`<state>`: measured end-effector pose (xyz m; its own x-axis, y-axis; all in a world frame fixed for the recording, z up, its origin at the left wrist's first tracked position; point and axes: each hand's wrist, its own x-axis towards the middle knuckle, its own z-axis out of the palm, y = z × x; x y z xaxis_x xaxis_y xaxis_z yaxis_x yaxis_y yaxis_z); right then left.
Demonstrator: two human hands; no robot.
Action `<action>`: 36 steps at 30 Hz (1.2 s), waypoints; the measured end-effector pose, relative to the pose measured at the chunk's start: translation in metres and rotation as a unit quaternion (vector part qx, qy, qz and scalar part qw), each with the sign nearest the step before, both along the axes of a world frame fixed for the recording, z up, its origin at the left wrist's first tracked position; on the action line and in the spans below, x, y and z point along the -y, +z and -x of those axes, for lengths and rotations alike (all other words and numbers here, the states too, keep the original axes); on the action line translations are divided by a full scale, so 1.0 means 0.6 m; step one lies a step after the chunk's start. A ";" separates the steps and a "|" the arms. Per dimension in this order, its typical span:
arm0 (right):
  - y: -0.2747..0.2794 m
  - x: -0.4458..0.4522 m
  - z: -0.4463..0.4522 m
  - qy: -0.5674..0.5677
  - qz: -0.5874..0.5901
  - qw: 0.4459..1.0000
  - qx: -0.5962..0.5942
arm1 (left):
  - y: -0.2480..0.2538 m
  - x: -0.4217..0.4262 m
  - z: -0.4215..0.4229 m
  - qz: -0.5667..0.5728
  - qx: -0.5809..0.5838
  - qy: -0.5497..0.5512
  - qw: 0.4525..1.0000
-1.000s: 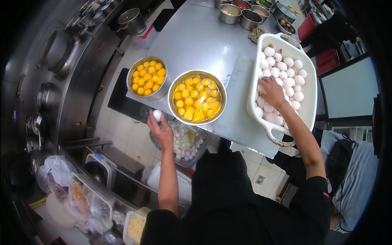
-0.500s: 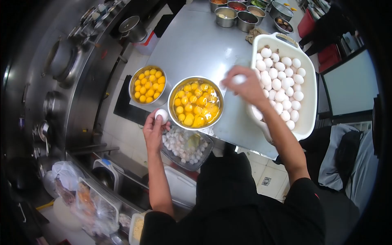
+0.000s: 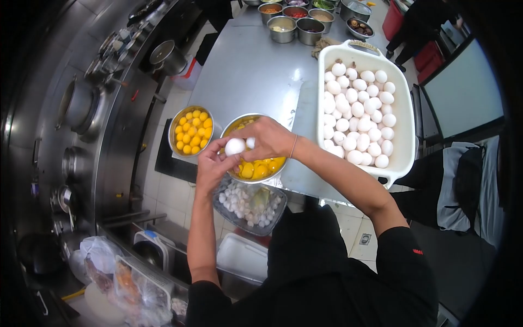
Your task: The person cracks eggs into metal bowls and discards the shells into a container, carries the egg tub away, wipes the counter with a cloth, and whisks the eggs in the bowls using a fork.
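My left hand (image 3: 210,169) grips a white egg (image 3: 235,146) in its fingers. My right hand (image 3: 272,137) is closed on a second white egg (image 3: 250,142), mostly hidden by the fingers. The two hands meet above a steel bowl (image 3: 257,181) of yolks and clear egg white, covering much of it. Left of them stands another steel container (image 3: 216,132) full of separate yolks. Below the bowl, a dark bin (image 3: 282,206) holds many shells. A white plastic tub (image 3: 403,122) heaped with whole eggs is at the right.
Small steel pots (image 3: 283,34) of ingredients line the far end of the steel table (image 3: 245,65). A brown cloth (image 3: 322,47) lies by the tub. A stove counter (image 3: 117,103) with pots runs along the left. Another person (image 3: 417,30) stands at the far right.
My right hand has moved left from beside the tub to the bowl, carrying its egg. My left hand has shifted slightly right, bringing its egg over the bowl's edge. The view has also shifted.
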<state>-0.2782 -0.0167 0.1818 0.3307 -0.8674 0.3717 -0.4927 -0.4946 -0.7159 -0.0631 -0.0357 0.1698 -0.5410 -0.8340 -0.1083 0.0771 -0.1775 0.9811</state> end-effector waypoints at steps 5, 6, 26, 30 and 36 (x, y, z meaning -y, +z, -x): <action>-0.032 -0.012 -0.007 -0.064 0.025 0.997 -0.025 | -0.011 0.008 0.020 0.029 0.085 0.007 0.996; -0.030 -0.014 -0.007 -0.064 0.026 0.997 -0.033 | -0.012 0.008 0.027 0.061 0.086 0.013 0.994; -0.014 -0.175 -0.151 -0.041 -0.399 0.870 0.287 | 0.077 -0.199 -0.103 0.170 0.395 -0.014 0.903; 0.021 -0.214 -0.158 -0.046 -0.389 0.882 0.264 | 0.017 -0.257 -0.045 -0.003 0.089 0.126 0.988; 0.027 -0.181 0.090 -0.346 -0.192 0.912 0.105 | -0.072 -0.214 -0.030 -0.079 -0.073 0.299 0.948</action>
<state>-0.3319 0.0917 0.1979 -0.3895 -0.9210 -0.0119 -0.4242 0.1908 -0.8852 -0.0451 0.0928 0.1264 0.0046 -0.9761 -0.2171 0.3423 -0.2025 0.9175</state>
